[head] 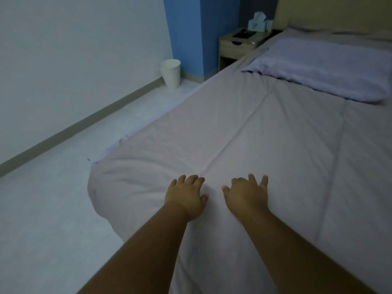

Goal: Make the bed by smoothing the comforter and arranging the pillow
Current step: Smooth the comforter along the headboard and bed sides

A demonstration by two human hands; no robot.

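A pale pinkish comforter (265,141) covers the bed, with a long crease running from its near end toward the pillow. My left hand (186,196) and my right hand (247,194) lie palm down side by side on the comforter near the foot of the bed, fingers spread and straight. A light lavender pillow (326,66) lies flat across the head of the bed at the upper right. The comforter's near left corner bulges over the bed's edge.
A wooden nightstand (237,47) stands beside the head of the bed, with a tissue box (257,23) and dark items on top. A white bin (170,73) stands on the floor by the blue wall. Pale floor runs along the bed's left side.
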